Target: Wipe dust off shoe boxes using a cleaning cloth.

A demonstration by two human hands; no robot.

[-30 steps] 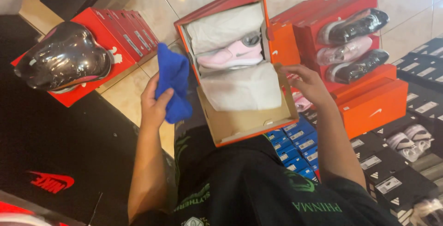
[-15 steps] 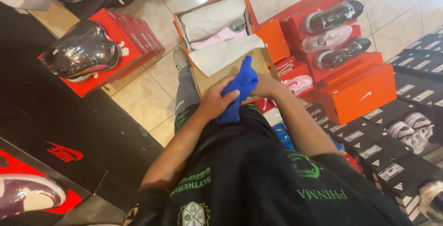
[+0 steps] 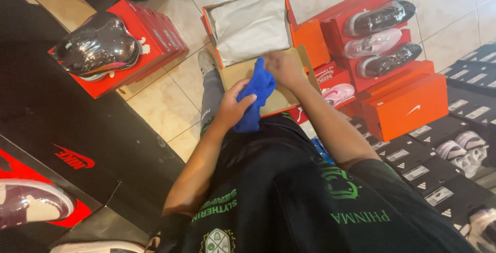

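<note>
At the far left of the tiled floor, a shiny black wrapped shoe sits on top of a red shoebox, and a maroon and white shoe lies at the near left edge on a black and red mat. Toward the middle, an open shoebox with an orange rim rests on the person's lap, its far half covered by white tissue paper. The left hand is clenched around the lower part of a blue cloth, thumb and fingers wrapped over it at the near edge of the box. The right hand grips the upper end of the same cloth just inside the box, fingers curled down, so the cloth is stretched between both hands over the bare cardboard bottom. Just right of the box, a pink shoe lies among red boxes. Farther right, three wrapped shoes are stacked in an open red box, beside a closed orange shoebox. At the near right, black boxes with white labels are lined up, with white shoes beyond them.
</note>
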